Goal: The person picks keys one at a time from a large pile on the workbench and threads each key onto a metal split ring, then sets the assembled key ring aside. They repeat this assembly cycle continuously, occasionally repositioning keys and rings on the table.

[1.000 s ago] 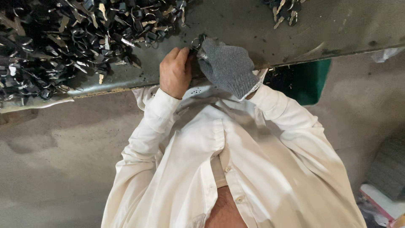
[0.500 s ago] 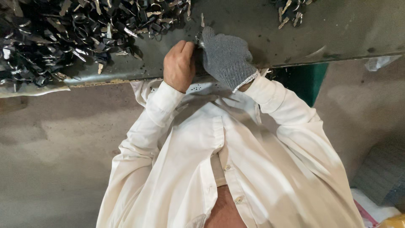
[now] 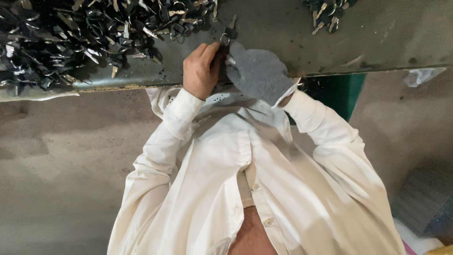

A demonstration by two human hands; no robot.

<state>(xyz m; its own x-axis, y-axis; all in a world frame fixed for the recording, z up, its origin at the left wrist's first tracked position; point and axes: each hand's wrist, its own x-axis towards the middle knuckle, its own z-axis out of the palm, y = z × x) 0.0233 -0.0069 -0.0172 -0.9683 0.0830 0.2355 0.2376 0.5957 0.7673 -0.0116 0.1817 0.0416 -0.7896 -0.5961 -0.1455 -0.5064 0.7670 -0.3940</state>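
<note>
Grey-gloved right hand point(image 3: 257, 73) grip closed on key ring point(image 3: 225, 38) | bare left hand point(image 3: 202, 68) pinching it beside | key heap point(image 3: 80, 33) left on desk point(image 3: 283, 28)

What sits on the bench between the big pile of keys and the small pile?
Head view: mostly bare bench; a few keys at both hands' fingertips, between big pile and small pile.

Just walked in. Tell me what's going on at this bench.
A person in a white shirt works at the edge of a metal table. The bare left hand and the grey-gloved right hand meet over a small key on a ring, apparently gripping it together. A big pile of dark-headed keys lies to the left, a smaller pile to the right.
</note>
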